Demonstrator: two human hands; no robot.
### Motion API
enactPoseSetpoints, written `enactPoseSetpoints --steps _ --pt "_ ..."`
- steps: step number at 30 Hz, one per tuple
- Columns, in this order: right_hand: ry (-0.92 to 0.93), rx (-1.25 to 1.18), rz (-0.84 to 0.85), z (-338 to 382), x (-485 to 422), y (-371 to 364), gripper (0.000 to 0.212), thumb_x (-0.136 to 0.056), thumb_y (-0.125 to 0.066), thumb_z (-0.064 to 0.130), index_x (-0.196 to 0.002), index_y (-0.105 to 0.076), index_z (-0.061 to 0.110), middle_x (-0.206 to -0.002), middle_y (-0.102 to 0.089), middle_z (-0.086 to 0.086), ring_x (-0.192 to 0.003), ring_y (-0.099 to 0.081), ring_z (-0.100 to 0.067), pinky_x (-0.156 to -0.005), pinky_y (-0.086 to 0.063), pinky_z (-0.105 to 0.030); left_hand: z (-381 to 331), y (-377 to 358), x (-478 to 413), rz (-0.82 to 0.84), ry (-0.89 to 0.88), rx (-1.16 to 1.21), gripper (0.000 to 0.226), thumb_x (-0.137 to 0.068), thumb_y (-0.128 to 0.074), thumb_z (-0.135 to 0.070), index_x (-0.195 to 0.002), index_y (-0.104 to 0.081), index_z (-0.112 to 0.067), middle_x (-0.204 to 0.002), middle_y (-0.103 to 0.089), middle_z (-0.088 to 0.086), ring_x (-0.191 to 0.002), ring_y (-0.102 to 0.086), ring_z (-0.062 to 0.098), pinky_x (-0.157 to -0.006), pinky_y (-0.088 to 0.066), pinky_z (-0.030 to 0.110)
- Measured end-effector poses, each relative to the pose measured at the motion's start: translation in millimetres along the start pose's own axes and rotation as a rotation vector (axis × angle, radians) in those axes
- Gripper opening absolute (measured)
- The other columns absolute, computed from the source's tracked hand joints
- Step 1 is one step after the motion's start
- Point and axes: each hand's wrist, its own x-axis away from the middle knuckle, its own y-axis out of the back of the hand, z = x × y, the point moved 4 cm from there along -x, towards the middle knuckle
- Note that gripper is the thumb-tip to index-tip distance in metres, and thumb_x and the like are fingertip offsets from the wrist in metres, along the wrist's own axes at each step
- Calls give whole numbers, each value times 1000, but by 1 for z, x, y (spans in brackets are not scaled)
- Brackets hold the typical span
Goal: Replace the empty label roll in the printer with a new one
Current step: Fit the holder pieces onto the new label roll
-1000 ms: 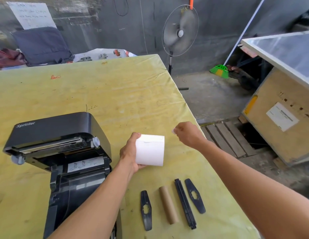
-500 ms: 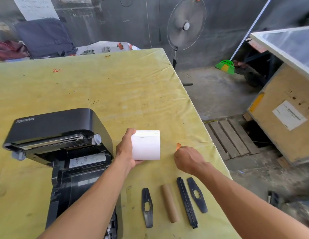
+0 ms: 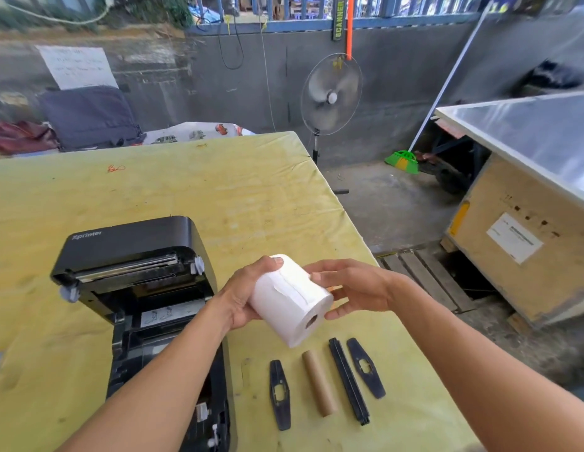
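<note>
Both hands' grip holds label roll (image 3: 289,298); printer (image 3: 137,288) bay seemingly empty.

The label roll (image 3: 289,300) is smooth matt white paper, the empty core (image 3: 319,383) dull brown cardboard, the printer (image 3: 134,252) black plastic with a slight sheen, and the counter (image 3: 218,197) has a stained, wrinkled yellow cover.

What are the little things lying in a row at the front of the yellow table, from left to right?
Left to right: black flat guide piece → brown cardboard tube → long black spindle bar → second black flat guide piece.
</note>
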Motion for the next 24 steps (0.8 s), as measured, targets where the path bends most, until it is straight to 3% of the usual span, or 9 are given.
enactPoseSetpoints --steps 3,5,9,11,14,16,18,21,24 --pt "-13 -39 11 -4 14 -7 72 -73 -88 38 -136 -52 45 -130 -64 -12 -97 -71 -29 -80 -58 -44 -2 -8 8 34 -39 -26 84 -58 -80 -47 -129 -59 -6 -123 -64 30 -114 -59 51 -101 -40 68" --pt "-26 -10 49 -7 23 -21 70 -74 -89 35 -132 -53 50 -136 -57 -23 -98 -70 -35 -80 -58 -44 -1 -14 14 39 -56 -42 84 -60 -80 -47 -127 -59 -1 -122 -63 33 -112 -59 53 -100 -42 67" --pt "-50 -81 -46 -15 36 -42 63 -71 -91 32 -126 -60 32 -129 -54 -33 -95 -69 -40 -82 -59 -45 12 -17 24 54 43 -26 90 -57 -82 -50 -128 -57 1 -125 -59 36 -113 -57 55 -97 -43 63" --pt "-65 -120 -117 -17 45 -48 59 -72 -89 30 -123 -61 20 -117 -52 -24 -91 -68 -35 -82 -60 -44 18 -20 28 151 113 -57 88 -63 -79 -50 -132 -54 -2 -129 -58 34 -111 -59 51 -96 -44 58" --pt "-109 -96 -75 -17 58 -62 52 -77 -85 29 -122 -63 15 -101 -54 -12 -73 -63 -24 -70 -62 -35 26 -27 38 299 178 -112 75 -71 -72 -51 -130 -57 -6 -114 -66 28 -93 -65 41 -80 -53 43" --pt "-148 -8 -88 -17 66 -68 48 -77 -84 36 -117 -67 17 -83 -52 -1 -59 -48 -12 -56 -54 -25 30 -34 47 356 188 -116 64 -74 -68 -51 -123 -62 -9 -100 -72 23 -82 -69 37 -67 -57 37" --pt "-180 77 -115 -19 73 -70 50 -73 -85 44 -114 -69 19 -73 -47 4 -56 -37 -9 -50 -42 -20 33 -41 56 401 199 -135 59 -76 -66 -51 -118 -64 -10 -93 -73 20 -76 -70 35 -61 -57 34" --pt "-182 125 -123 -25 81 -78 61 -64 -86 50 -109 -69 13 -73 -52 2 -58 -42 -11 -51 -34 -23 39 -52 70 501 246 -163 58 -77 -67 -51 -115 -66 -7 -94 -72 20 -78 -69 35 -64 -58 35" --pt "-137 -12 -196 -39 85 -89 77 -56 -87 55 -113 -65 8 -73 -62 -1 -57 -52 -15 -43 -34 -23 43 -54 81 584 253 -107 55 -79 -66 -55 -107 -75 -8 -95 -74 19 -80 -71 33 -66 -58 36"
